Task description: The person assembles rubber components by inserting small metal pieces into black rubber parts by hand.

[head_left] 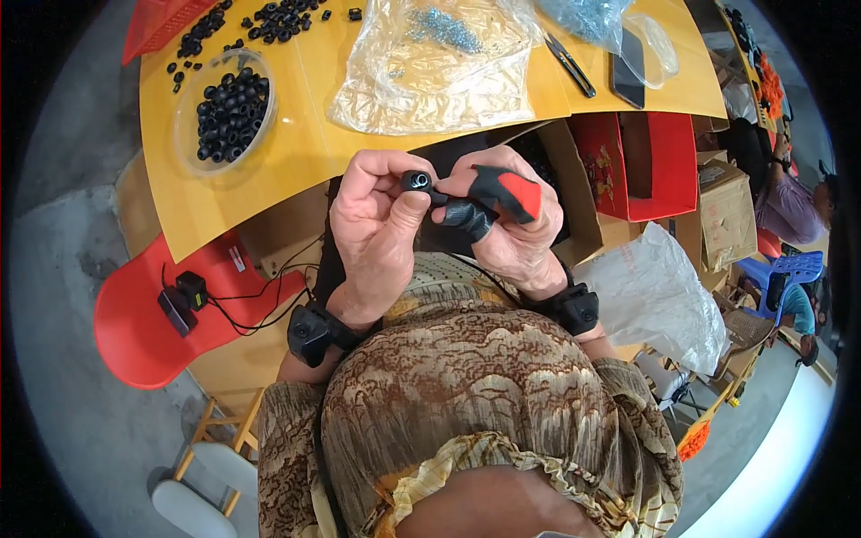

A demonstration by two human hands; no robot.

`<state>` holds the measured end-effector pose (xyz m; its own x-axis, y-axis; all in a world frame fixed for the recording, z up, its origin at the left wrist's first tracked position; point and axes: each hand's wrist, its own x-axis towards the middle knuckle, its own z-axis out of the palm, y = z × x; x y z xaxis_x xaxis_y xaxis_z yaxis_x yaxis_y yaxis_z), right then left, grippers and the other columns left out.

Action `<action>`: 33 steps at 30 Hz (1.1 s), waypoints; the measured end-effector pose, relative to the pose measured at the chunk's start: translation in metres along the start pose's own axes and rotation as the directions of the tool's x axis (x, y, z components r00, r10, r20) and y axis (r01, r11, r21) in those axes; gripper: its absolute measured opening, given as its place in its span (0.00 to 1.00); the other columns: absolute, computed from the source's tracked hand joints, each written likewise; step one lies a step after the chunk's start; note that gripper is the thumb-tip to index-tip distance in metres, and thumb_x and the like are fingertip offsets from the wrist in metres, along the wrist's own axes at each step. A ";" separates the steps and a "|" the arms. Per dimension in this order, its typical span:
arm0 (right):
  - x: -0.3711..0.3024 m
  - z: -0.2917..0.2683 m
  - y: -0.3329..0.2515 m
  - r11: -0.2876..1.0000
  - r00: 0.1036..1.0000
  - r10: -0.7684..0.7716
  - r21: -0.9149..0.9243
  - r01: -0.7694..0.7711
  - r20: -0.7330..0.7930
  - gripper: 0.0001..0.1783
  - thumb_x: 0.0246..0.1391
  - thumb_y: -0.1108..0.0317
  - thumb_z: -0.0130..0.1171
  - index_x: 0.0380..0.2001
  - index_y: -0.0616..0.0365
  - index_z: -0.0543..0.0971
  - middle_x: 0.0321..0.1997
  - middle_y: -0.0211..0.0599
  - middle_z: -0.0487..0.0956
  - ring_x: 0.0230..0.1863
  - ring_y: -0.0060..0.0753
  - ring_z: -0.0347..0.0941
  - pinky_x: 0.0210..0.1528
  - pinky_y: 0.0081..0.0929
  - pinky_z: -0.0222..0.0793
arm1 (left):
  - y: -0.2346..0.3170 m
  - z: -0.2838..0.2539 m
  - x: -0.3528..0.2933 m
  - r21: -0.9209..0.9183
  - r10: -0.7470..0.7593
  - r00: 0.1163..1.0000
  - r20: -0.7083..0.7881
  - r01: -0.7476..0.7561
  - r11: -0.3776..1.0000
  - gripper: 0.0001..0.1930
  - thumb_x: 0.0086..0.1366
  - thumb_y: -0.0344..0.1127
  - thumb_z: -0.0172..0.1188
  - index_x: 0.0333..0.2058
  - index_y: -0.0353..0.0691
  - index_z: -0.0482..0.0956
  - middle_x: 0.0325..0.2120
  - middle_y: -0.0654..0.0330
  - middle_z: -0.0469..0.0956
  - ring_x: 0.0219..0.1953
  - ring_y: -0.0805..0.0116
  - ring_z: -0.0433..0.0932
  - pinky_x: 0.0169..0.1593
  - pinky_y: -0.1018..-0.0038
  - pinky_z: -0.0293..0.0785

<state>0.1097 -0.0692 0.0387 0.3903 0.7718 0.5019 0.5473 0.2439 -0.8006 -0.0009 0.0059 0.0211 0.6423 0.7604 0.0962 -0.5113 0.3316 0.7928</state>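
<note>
Between the thumb and fingers of my left hand [372,224] is a small round black part [417,181], with a shiny metal ring showing in its open end. My right hand [516,215] is closed close beside it, its fingertips pinched at the part's right side. What lies between those right fingertips is too small to make out. Black and red covers wrap the right thumb and a finger. Both hands are held in front of the table's near edge. At the left on the table, a clear round tub [182,134] contains many black caps [235,117] of similar look.
Loose black parts [278,22] lie behind the tub. A clear plastic bag [430,99] with small metal pieces [444,30], black snips [569,65] and a phone [628,72] lie on the yellow table [202,220]. Below stand a red box [677,170] and a red chair [134,314] with cables.
</note>
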 end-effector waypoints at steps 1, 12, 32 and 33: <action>0.000 -0.001 -0.001 1.000 1.000 -0.001 0.000 0.001 0.000 0.14 0.31 0.77 0.67 0.28 0.61 0.77 0.28 0.37 0.75 0.28 0.30 0.74 0.29 0.22 0.70 | -0.001 -0.001 0.000 0.014 0.008 1.000 0.012 -0.008 1.000 0.07 0.60 0.27 0.53 0.37 0.34 0.66 0.30 0.61 0.71 0.29 0.80 0.69 0.35 0.84 0.67; 0.004 -0.010 -0.007 0.992 0.995 0.093 0.083 -0.090 -0.033 0.11 0.30 0.77 0.67 0.24 0.59 0.78 0.26 0.35 0.75 0.26 0.28 0.73 0.27 0.20 0.68 | 0.004 -0.004 0.001 0.155 0.027 0.998 0.063 -0.037 0.987 0.06 0.59 0.26 0.55 0.34 0.32 0.68 0.27 0.61 0.72 0.27 0.79 0.71 0.33 0.84 0.70; 0.000 -0.011 -0.008 0.986 0.986 0.164 0.005 -0.164 0.037 0.12 0.28 0.76 0.68 0.22 0.57 0.78 0.26 0.31 0.75 0.26 0.26 0.72 0.27 0.20 0.67 | 0.001 -0.012 0.002 0.399 0.079 0.983 0.168 -0.142 0.906 0.04 0.56 0.22 0.56 0.30 0.32 0.71 0.24 0.62 0.71 0.24 0.80 0.69 0.29 0.85 0.66; 0.000 -0.011 -0.008 0.986 0.986 0.164 0.004 -0.164 0.038 0.12 0.28 0.76 0.68 0.22 0.57 0.78 0.26 0.31 0.75 0.26 0.26 0.72 0.27 0.20 0.67 | 0.002 -0.011 0.003 0.398 0.080 0.983 0.167 -0.141 0.906 0.04 0.56 0.22 0.56 0.30 0.32 0.71 0.24 0.62 0.71 0.24 0.80 0.69 0.29 0.85 0.66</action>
<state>0.1133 -0.0778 0.0489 0.4466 0.8229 0.3513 0.4727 0.1163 -0.8735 -0.0066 0.0146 0.0164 0.6858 0.6803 0.2586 -0.3270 -0.0294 0.9446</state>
